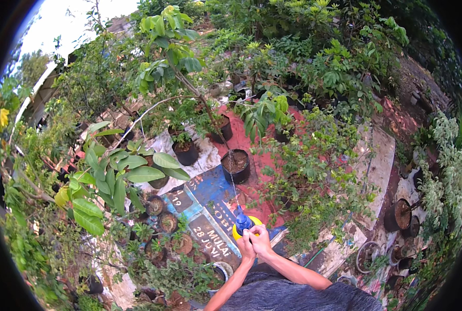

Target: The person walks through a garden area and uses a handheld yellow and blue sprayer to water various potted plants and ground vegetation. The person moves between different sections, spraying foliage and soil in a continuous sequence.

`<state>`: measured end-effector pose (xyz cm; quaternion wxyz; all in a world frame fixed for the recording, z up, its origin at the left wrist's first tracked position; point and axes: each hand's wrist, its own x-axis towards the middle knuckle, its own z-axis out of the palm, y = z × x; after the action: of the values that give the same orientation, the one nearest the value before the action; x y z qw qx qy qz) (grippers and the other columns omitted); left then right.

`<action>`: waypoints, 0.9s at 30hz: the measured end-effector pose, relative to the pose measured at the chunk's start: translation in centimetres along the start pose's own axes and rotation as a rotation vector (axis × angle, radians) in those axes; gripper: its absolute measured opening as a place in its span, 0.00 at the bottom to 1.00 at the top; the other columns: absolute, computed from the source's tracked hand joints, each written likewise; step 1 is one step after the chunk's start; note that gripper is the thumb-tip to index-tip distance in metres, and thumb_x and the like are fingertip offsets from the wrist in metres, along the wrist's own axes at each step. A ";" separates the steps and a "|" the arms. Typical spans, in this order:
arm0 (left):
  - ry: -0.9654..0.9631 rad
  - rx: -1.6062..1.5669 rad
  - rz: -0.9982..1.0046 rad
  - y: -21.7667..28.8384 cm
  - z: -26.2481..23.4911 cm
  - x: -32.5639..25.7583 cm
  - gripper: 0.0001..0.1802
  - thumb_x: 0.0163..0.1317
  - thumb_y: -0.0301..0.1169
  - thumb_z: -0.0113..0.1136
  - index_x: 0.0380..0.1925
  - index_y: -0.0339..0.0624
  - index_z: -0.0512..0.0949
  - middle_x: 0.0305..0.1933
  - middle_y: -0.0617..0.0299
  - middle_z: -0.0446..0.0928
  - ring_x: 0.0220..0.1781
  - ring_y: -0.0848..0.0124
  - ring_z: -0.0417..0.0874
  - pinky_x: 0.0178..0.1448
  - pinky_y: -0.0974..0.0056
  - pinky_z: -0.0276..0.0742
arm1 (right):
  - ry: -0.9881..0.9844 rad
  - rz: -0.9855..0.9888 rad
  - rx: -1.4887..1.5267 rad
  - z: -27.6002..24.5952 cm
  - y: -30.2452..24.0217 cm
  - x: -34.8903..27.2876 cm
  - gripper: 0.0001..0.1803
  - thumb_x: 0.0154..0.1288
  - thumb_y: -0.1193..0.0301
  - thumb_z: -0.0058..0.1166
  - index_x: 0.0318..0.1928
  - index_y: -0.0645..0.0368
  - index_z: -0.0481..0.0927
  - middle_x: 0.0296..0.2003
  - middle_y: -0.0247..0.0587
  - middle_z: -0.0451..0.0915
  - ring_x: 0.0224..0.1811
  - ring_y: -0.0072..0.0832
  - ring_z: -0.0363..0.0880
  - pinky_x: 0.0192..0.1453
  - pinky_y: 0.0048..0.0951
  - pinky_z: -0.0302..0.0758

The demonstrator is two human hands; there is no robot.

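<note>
Close in front of my body I hold a spray bottle (243, 222) with a blue head and a yellow body. My left hand (247, 248) and my right hand (261, 241) are both closed at its head, side by side; they hide part of it. From the nozzle a thin stream of water (233, 182) runs forward to a black plant pot (236, 178) with brown soil. A slender-stemmed plant (182, 78) with large green leaves leans over behind that pot; where it is rooted I cannot tell.
Underfoot are a blue printed sheet (202, 189) and a red sheet (264, 186). A leafy bush (314, 171) stands close on the right, and a large-leaved branch (112, 176) reaches in from the left. Small pots (168, 222) cluster at near left; more black pots (396, 215) stand far right.
</note>
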<state>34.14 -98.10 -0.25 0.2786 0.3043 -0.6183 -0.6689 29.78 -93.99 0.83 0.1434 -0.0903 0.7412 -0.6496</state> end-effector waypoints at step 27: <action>0.041 -0.026 0.011 -0.7 -0.4 -0.4 0.30 0.69 0.49 0.37 0.22 0.32 0.73 0.20 0.62 0.74 0.26 0.72 0.74 0.31 0.61 0.68 | -0.025 -0.048 0.009 0.0 -0.1 -0.7 0.10 0.56 0.73 0.62 0.25 0.61 0.73 0.29 0.36 0.68 0.33 0.23 0.68 0.38 0.25 0.68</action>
<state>34.74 -98.00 -0.94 0.2989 0.3108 -0.6054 -0.6690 30.45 -93.79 1.05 0.1373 -0.1156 0.7340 -0.6550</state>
